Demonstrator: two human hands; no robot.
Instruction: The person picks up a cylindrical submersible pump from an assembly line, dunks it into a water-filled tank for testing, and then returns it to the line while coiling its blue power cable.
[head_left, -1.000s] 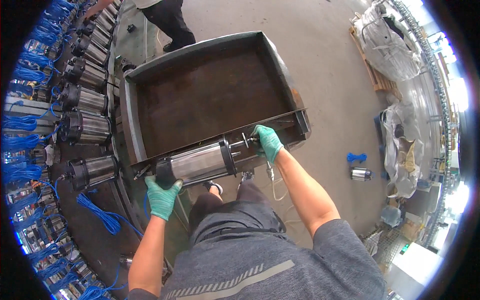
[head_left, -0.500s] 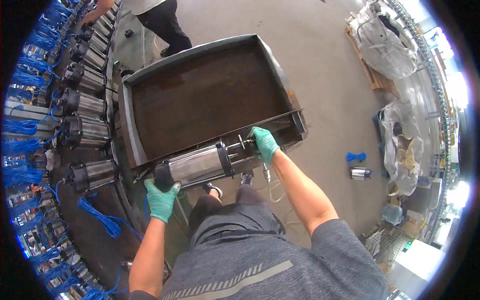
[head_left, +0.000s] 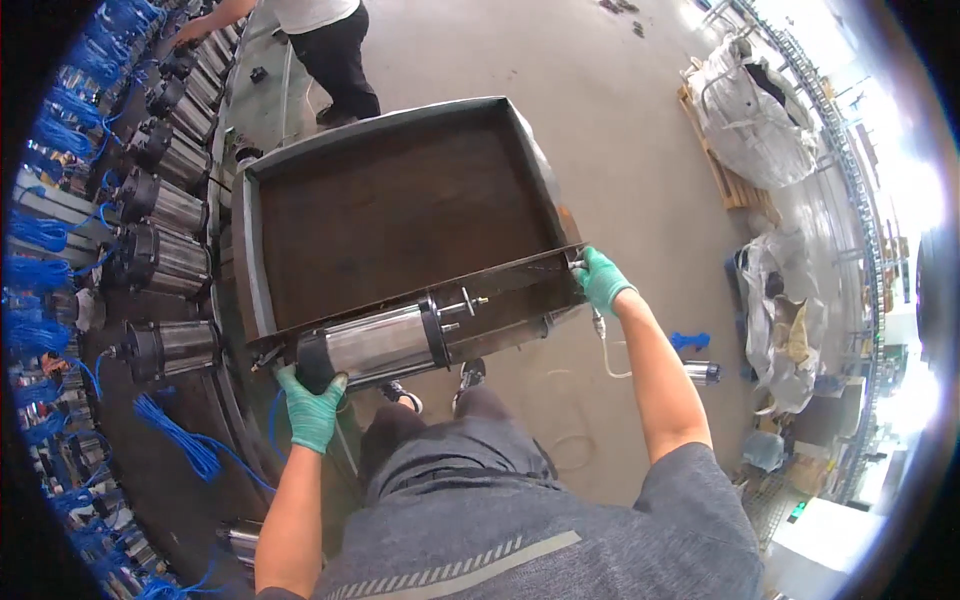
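A silver submersible pump (head_left: 376,343) with black end caps lies along the near side of a dark metal tank (head_left: 497,106). My left hand (head_left: 310,408), in a green glove, is closed on the pump's left black end, thumb on top. A metal T-shaped fitting (head_left: 467,301) sticks out of the pump's right end. My right hand (head_left: 604,280), also gloved, is at the tank's near right corner, apart from the pump. Its fingers are closed round the end of an air hose (head_left: 606,352), which hangs below with a metal coupling; the gripped part is mostly hidden.
Several similar pumps (head_left: 166,262) stand in a row on the left, with bundles of blue cable (head_left: 180,428) around them. Beyond the tank another person (head_left: 338,60) reaches toward that row. On the right are a wrapped load on a pallet (head_left: 722,165) and another pump (head_left: 703,373) on the floor.
My right hand has moved right, away from the pump's fitting, and the hose has come with it. My left hand keeps its grip on the pump. The whole view has shifted slightly.
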